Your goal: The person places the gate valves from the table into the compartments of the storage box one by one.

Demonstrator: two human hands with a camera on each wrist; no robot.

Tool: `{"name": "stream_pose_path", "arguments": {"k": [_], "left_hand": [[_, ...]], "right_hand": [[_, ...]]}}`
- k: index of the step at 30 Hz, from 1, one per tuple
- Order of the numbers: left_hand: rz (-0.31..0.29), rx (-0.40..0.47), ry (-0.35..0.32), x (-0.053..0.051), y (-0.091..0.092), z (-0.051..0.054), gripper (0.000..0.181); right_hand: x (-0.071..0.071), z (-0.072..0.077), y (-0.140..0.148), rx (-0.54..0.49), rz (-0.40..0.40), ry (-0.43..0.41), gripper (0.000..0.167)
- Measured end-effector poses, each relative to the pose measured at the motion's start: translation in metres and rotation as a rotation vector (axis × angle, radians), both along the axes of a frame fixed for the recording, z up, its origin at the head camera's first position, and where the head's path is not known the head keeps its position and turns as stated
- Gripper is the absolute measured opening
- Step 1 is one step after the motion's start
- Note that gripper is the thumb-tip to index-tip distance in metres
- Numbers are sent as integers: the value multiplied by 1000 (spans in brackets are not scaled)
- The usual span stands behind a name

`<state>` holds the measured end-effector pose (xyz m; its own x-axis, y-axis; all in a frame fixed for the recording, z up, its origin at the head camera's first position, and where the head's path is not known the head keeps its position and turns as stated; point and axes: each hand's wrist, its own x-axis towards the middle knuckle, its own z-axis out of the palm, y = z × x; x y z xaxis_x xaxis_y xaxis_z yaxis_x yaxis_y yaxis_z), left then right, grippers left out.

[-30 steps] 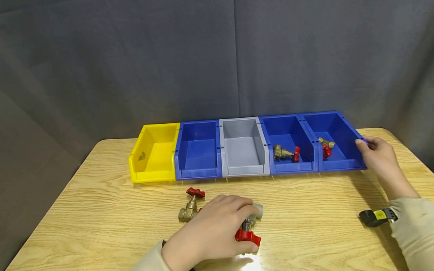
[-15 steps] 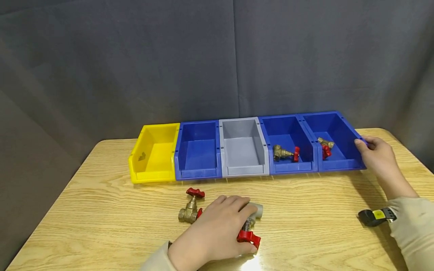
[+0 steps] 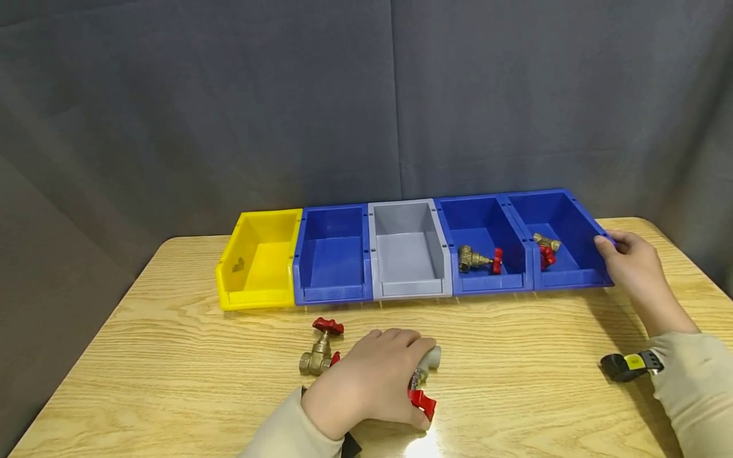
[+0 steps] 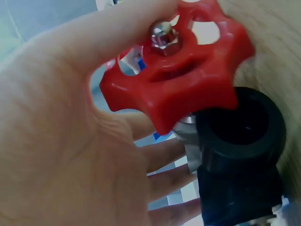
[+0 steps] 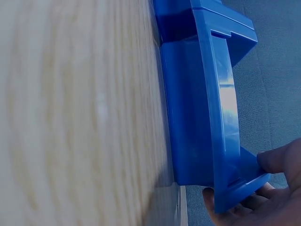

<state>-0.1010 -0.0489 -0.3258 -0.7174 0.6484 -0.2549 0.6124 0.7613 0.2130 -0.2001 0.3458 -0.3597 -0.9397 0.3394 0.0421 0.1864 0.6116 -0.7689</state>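
My left hand [image 3: 372,378] is over a valve with a red handwheel [image 3: 422,403] and a pale grey pipe end [image 3: 432,357], both partly covered by the hand. In the left wrist view the thumb lies across the red handwheel [image 4: 188,70], and the fingers reach round the far side. A dark round-mouthed fitting [image 4: 240,155] is beside it. To the left lies a brass valve [image 3: 317,357] with a red handwheel; another red piece [image 3: 335,358] shows beside the hand. My right hand [image 3: 635,267] grips the right wall of the end blue bin [image 5: 188,108], thumb inside, fingers outside.
Joined bins stand along the back: yellow [image 3: 260,298], blue [image 3: 335,294], grey [image 3: 412,289], then two blue. One brass valve [image 3: 478,259] lies in the fourth bin and another [image 3: 546,250] in the end bin. A dark curtain [image 3: 286,108] hangs behind the wooden table [image 3: 172,356].
My left wrist has shifted rightward and turned slightly, with the hand drawn closer round the valve. My right hand stays on the bin wall. The whole view has drifted slightly.
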Motion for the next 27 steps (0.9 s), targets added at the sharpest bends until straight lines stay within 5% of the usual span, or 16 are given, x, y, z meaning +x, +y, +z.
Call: {"name": "stream_pose_path", "arguments": {"k": [7,27], "left_hand": [[-27,-19,-29,-5,3,0,99],[-113,9,191,-6,6,0,89]], "right_hand": [[-1,-2,2,0,-1,2,62],[0,1,0,14,1,13,61]]}}
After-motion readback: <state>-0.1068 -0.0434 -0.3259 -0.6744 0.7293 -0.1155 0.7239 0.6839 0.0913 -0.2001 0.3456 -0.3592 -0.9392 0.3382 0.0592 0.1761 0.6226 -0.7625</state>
